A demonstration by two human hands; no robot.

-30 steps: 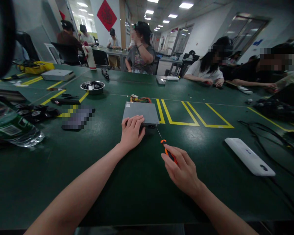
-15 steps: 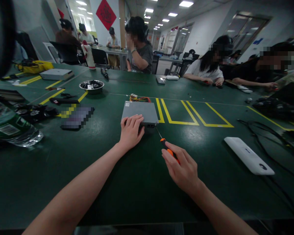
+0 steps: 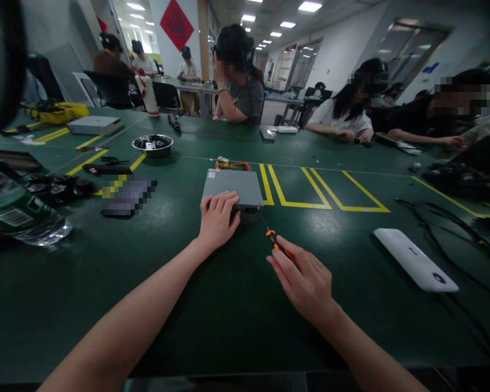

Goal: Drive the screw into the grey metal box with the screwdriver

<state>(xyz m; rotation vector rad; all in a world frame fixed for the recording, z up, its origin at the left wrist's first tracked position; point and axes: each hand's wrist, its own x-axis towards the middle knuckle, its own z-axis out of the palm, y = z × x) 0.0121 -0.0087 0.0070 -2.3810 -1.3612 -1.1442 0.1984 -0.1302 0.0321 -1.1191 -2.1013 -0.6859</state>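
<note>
A grey metal computer power supply (image 3: 237, 184) lies flat on the green table, its bundle of coloured wires (image 3: 232, 165) at the far side. My left hand (image 3: 219, 218) grips its near left part, fingers over the top and thumb along the near side. In my right hand (image 3: 302, 272) is a screwdriver (image 3: 274, 239) with an orange and black handle, held between thumb and fingers. Its thin shaft slants up to the near right corner of the power supply. Whether the tip sits in a screw is too small to tell.
A steel bowl (image 3: 152, 145) with small dark parts stands behind on the left. Nearer are a phone (image 3: 128, 196) and a water bottle (image 3: 20, 209). To the right lie a white device (image 3: 415, 259) and black cables (image 3: 453, 228). Several people sit across the table.
The screwdriver's handle has turned in my right hand, and my fingers on it have shifted slightly. My left hand and the power supply stay nearly still. A person opposite has leaned to the right.
</note>
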